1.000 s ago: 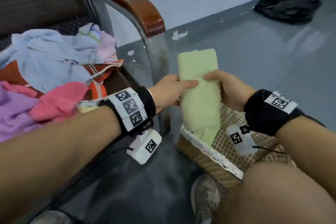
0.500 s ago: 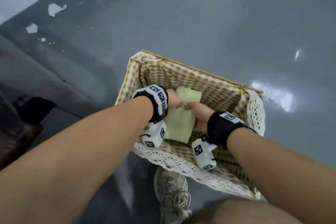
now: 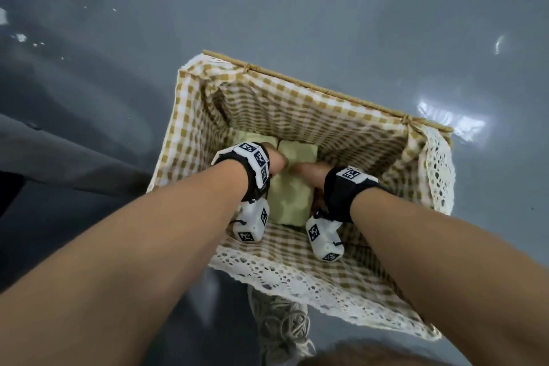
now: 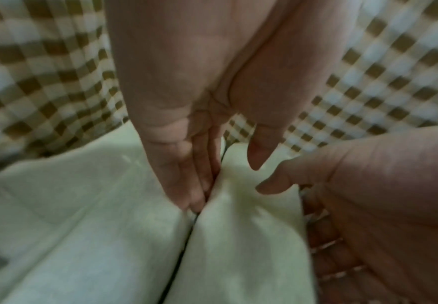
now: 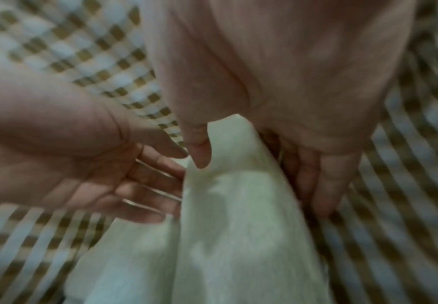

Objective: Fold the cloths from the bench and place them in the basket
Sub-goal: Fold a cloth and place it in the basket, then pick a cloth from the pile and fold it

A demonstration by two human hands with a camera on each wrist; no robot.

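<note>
Gingham lines the wicker basket [image 3: 350,116] on the grey floor [image 3: 326,9], with a lace frill folded over its near rim; both of the person's forearms reach down into it from where I stand watching; a laced shoe [image 3: 282,327] shows just below the near edge. Down on the basket's floor lies a folded pale green cloth [image 3: 292,196], and a second green fold [image 3: 252,140] sits tight against its left side, the two touching along a dark seam.

Terry, by the look of it; I would judge the cloth light, soft and limp, with no stiffness of its own, so it will slump and lose its fold if lifted by one corner; best taken along both long edges at once, as here, and let go gently so the layers stay stacked; nothing fragile about it, and the pile should give a sure, unslippery hold.

Now the hands: the left hand [image 3: 274,162] has its fingers [image 4: 194,185] straight and close together, slid down into the seam against the cloth's left edge, the thumb apart over the top and not clearly pressing; the right hand [image 3: 309,172] has its fingers [image 5: 316,185] laid straight along the cloth's right side and its thumb against the other face, so the top edge is pinched between them; the view is blurred, so how firmly I cannot tell.
</note>
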